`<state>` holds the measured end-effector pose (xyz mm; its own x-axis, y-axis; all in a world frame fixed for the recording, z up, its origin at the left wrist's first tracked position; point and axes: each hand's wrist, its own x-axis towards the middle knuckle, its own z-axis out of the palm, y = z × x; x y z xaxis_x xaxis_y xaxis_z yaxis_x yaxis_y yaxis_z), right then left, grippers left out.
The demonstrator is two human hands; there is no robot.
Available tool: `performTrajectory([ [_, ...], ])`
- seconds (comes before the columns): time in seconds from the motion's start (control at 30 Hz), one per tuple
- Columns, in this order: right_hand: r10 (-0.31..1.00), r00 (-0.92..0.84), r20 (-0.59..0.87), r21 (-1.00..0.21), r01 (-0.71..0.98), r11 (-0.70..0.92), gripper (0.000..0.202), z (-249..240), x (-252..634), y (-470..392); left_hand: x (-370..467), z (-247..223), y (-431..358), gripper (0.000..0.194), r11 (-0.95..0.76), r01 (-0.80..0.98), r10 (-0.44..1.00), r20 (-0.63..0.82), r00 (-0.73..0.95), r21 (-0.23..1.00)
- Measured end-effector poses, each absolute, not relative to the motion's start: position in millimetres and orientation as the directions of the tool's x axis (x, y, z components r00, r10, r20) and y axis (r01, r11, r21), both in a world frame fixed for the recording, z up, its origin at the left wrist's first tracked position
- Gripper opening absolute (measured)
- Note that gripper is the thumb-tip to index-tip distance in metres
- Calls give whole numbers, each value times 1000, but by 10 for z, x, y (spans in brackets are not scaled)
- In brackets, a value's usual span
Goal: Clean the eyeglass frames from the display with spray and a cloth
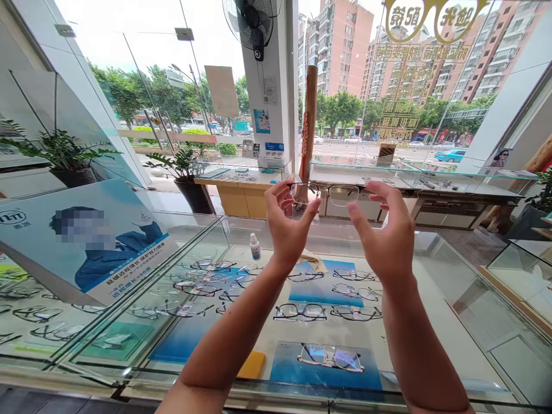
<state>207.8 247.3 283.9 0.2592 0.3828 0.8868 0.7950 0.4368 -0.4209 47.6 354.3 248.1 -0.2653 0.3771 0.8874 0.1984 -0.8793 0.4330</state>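
Raised at arm's length above the counter, a pair of eyeglasses (344, 196) with dark upper rims and clear lenses is held level. My left hand (288, 227) has its fingers and thumb around the left lens and end of the frame. On the other side, my right hand (387, 233) holds the right end near the hinge, its thumb close to the lower edge of the lens. Below both hands is a glass display case (425, 345) with several eyeglasses. A gold-framed pair (331, 357) lies nearest on a blue card.
A small white bottle (255, 247) and a cloth (314, 260) lie beyond my left forearm. At left stands a large advertising sign (99, 284). A potted plant (190, 192), a wooden post (309, 126) and further display counters (241, 195) are by the windows.
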Motion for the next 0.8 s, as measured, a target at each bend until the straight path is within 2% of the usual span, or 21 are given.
performTrajectory([
  [0.1, 417, 325, 849, -511, 705, 492, 42, 2859, 2171, 2486, 481, 2484, 3540, 61, -879, 176, 392, 881, -266, 444],
  [0.23, 483, 371, 793, -594, 647, 478, 42, 2868, 2247, 2516, 479, 2490, 3506, 65, -888, 176, 375, 890, -261, 426],
  [0.5, 526, 380, 761, -644, 543, 539, 38, 2886, 2255, 2522, 471, 2486, 3478, 68, -908, 198, 327, 920, -217, 369],
  [0.8, 644, 298, 704, -710, 288, 643, 32, 2904, 2293, 2500, 488, 2488, 3514, 66, -913, 39, 390, 897, -207, 406],
])
